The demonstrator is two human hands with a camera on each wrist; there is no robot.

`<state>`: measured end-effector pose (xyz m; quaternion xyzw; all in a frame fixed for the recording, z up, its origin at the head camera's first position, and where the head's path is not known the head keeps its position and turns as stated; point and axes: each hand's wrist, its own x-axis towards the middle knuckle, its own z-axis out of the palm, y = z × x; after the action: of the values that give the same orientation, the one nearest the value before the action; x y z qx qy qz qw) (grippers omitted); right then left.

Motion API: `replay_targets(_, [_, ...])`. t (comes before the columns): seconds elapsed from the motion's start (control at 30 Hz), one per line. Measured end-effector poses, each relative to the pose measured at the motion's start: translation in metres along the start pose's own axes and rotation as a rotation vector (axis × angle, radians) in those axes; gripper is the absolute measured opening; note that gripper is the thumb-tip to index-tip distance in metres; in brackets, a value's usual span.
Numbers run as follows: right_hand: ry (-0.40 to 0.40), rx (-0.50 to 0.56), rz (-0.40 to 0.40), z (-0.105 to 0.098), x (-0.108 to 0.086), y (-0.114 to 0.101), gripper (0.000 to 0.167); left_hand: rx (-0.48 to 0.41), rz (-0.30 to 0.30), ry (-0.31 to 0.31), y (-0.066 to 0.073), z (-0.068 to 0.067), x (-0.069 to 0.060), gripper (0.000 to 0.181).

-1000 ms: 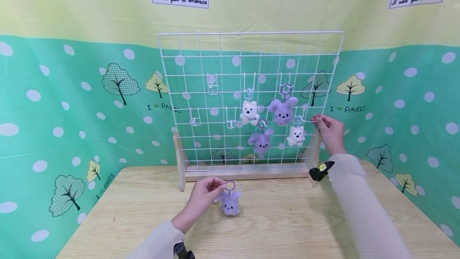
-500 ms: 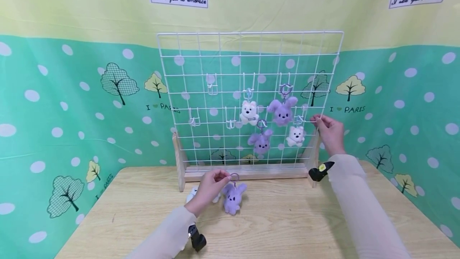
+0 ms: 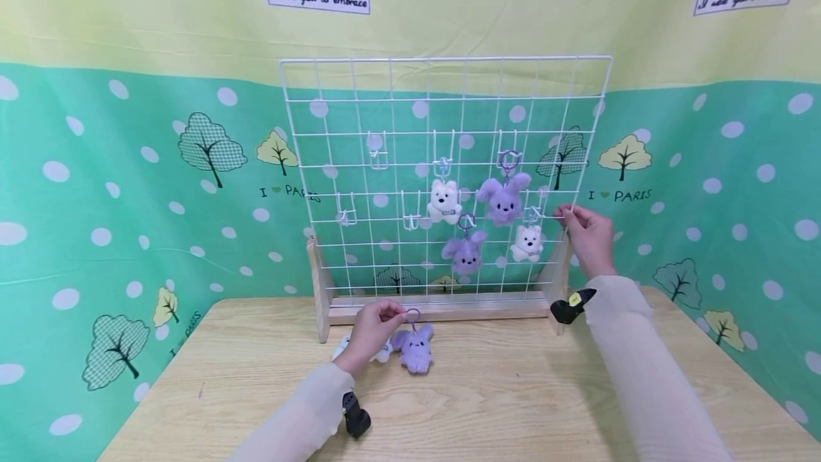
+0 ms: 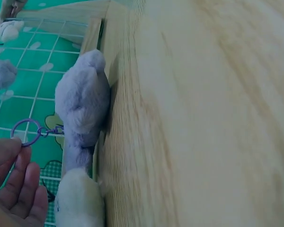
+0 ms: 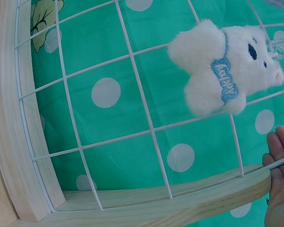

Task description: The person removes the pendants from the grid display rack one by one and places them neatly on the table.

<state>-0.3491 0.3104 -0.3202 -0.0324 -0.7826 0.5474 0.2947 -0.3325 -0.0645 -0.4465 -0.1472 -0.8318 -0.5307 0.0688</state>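
My left hand point(image 3: 374, 330) pinches the purple ring point(image 4: 26, 132) of a purple bunny plush keychain point(image 3: 415, 349). In the left wrist view the bunny point(image 4: 83, 92) is low over the table, beside a white plush point(image 4: 79, 198); whether it touches the tabletop I cannot tell. That white plush point(image 3: 383, 353) is partly hidden behind my left hand in the head view. At the rack's right edge my right hand point(image 3: 589, 234) grips the outer wire of the white grid rack point(image 3: 447, 59), near a hanging white dog plush point(image 5: 222, 71).
Two purple bunny keychains point(image 3: 503, 199) and two white dog keychains point(image 3: 445, 200) hang on the grid. Bare hooks point(image 3: 378, 155) sit on its left half. Wooden feet point(image 3: 318, 291) hold the rack upright on the table point(image 3: 487, 405). A patterned cloth point(image 3: 244, 262) stands behind.
My left hand has moved right and toward the rack with the bunny keychain, then slightly back left. More of the white plush behind it now shows. My right hand stays put.
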Motion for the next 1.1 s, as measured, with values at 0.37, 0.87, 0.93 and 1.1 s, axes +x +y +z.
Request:
replay_targets(0.37, [-0.005, -0.011, 0.018, -0.001, -0.0009, 0.0018, 0.042, 0.106, 0.023, 0.027, -0.0059, 0.0049, 0.0047, 0.01])
replay_targets(0.87, [-0.005, 0.01, 0.028, 0.0002, -0.0002, 0.001, 0.042, 0.16, 0.03, -0.004, -0.0053, 0.004, 0.0058, 0.005])
replay_targets(0.93, [0.0, 0.008, 0.029, 0.0002, 0.0001, 0.0009, 0.042, 0.156, 0.022, -0.007, -0.005, 0.0041, 0.0059, 0.004])
replay_targets(1.1, [-0.001, 0.004, 0.028, -0.0002, 0.0009, 0.0007, 0.043, 0.143, 0.015, -0.005, -0.0013, 0.0043, 0.0063, 0.004])
